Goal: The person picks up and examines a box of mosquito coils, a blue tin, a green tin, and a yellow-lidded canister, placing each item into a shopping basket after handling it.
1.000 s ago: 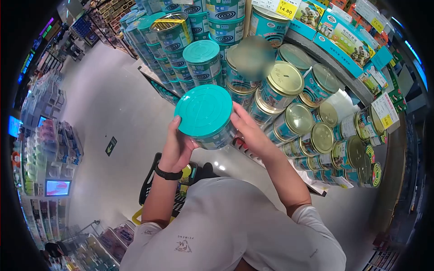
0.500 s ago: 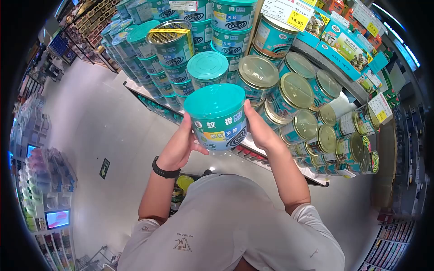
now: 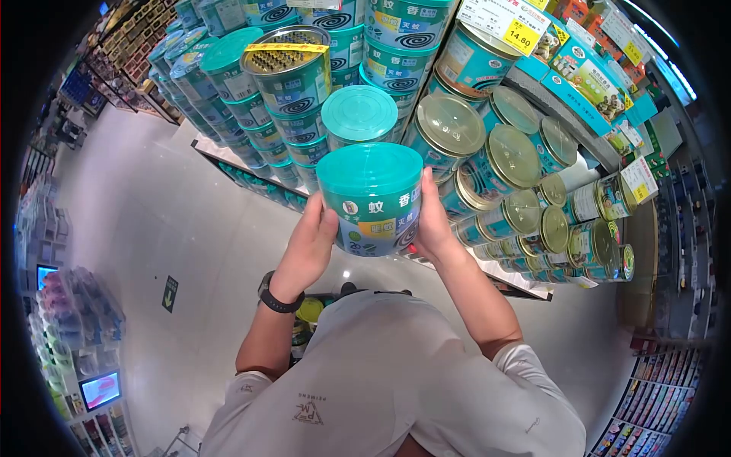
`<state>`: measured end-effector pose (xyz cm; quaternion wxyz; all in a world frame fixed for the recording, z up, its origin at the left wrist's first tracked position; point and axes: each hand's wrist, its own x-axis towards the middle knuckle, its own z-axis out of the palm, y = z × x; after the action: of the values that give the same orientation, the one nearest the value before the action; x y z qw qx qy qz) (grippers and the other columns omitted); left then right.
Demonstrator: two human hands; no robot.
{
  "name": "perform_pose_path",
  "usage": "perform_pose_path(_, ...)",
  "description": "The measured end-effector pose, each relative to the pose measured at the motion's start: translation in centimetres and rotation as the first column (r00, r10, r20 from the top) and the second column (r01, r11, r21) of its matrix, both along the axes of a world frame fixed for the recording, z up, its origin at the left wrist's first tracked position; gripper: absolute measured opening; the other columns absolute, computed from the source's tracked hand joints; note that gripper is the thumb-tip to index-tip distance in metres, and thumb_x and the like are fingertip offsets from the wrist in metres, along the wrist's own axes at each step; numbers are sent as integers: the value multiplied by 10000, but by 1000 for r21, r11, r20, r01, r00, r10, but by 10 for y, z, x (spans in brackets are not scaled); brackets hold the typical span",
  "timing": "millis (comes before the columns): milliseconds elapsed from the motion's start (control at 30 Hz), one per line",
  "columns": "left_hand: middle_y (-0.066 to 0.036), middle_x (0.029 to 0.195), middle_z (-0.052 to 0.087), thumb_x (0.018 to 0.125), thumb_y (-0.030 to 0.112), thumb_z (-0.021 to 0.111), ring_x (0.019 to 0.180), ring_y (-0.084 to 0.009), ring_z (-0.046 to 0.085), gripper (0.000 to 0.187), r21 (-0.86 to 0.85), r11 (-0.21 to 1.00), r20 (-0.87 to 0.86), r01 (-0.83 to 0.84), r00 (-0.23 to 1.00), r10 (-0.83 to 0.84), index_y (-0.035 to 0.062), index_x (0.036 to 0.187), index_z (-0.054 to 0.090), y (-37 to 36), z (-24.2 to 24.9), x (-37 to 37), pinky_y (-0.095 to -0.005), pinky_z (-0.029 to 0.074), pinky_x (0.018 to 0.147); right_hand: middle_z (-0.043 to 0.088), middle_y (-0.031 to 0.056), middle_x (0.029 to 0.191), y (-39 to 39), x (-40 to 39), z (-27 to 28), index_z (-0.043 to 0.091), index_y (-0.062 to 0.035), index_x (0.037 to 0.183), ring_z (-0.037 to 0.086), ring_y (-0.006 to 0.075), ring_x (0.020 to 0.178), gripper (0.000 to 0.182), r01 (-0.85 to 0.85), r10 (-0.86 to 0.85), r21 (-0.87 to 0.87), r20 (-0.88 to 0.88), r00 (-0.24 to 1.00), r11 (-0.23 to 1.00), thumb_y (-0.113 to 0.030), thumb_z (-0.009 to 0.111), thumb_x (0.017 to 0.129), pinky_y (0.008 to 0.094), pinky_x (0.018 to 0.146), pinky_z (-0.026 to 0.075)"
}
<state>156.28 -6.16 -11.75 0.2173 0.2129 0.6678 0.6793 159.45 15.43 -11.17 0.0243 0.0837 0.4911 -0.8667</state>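
Between my two hands is a round tub [image 3: 370, 206] with a teal lid and a green and blue label, held upright in front of my chest. My left hand [image 3: 308, 240], with a black band at the wrist, presses on the tub's left side. My right hand [image 3: 432, 217] grips the right side, its fingers partly hidden behind the tub. Just beyond it stands another teal-lidded tub [image 3: 359, 114] on the display. An open-topped tub [image 3: 286, 57] with a yellow strip sits on a stack further left.
Gold-lidded tins [image 3: 514, 156] are stacked at the right of the display shelf [image 3: 251, 171]. A price sign [image 3: 506, 23] stands above them. Boxes [image 3: 586, 84] fill the upper right. A screen [image 3: 100, 390] and packed shelves line the left. Containers [image 3: 308, 311] show near my waist.
The tub has turned slightly in my hands, its label shifting to the right. My left hand's fingers have moved up along its side. The view has shifted a little closer to the display.
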Motion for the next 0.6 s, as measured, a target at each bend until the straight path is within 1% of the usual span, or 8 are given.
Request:
perform_pose_path(67,-97,1244,560,1086,418,361,1130,-172,530,515,41,999,-168,-32,985,39,13,1402,394,7,-8,-1,-320,455,945,572,150,1371,4,-1,0,431,-43,1433,589,246,1225,654,-24,23,-26,-23,999,999,-555,262,1064,388,1026,489)
perform_pose_path(100,-97,1244,560,1086,418,361,1130,-172,530,515,38,999,-172,-31,984,37,13,1402,394,11,-8,0,-320,455,945,572,150,1371,5,-2,2,431,-43,1433,589,246,1225,654,-23,22,-29,-28,999,999,-555,262,1064,388,1026,489)
perform_pose_path(167,-117,1329,530,1094,393,337,1236,-192,476,529,120,987,-150,-108,981,126,0,1447,359,21,-6,6,-336,363,1065,571,148,1373,7,-2,6,435,-41,1432,587,248,1230,656,-57,55,-55,-50,997,997,-556,263,1063,390,1031,486)
perform_pose_path(200,-117,1329,530,1094,393,337,1236,-192,476,529,115,987,-154,-107,980,125,0,1447,359,24,-7,7,-336,363,1065,571,148,1373,9,-3,5,435,-41,1432,587,248,1230,656,-57,54,-60,-54,997,997,-556,263,1063,390,1031,486)
perform_pose_path(267,-127,1395,495,1096,396,326,1294,-195,438,555,206,963,-115,-173,973,199,-2,1483,324,32,-11,8,-337,339,1093,571,145,1375,11,-2,1,439,-38,1432,580,243,1239,641,-78,77,-100,-12,997,992,-537,263,1069,390,1041,474)
perform_pose_path(400,-119,1398,495,1098,398,312,1289,-192,445,557,225,952,-60,-207,972,225,-1,1487,326,40,-10,11,-334,343,1091,569,138,1379,16,-2,0,442,-38,1434,564,231,1252,616,-66,66,-91,0,998,994,-509,273,1076,386,1057,449)
perform_pose_path(467,-114,1398,495,1100,397,313,1281,-178,451,551,256,940,27,-224,974,224,2,1483,339,43,-15,14,-327,347,1087,562,129,1388,20,1,-7,441,-39,1438,540,219,1267,591,-15,17,-42,47,999,999,-483,282,1082,380,1074,419)
perform_pose_path(600,-101,1363,529,1105,392,301,1249,-166,489,520,303,925,205,-230,963,173,13,1450,390,47,-19,14,-329,371,1072,483,102,1452,26,11,-21,374,-54,1477,451,205,1341,618,-62,60,28,55,997,998,-511,346,1062,378,1114,352)
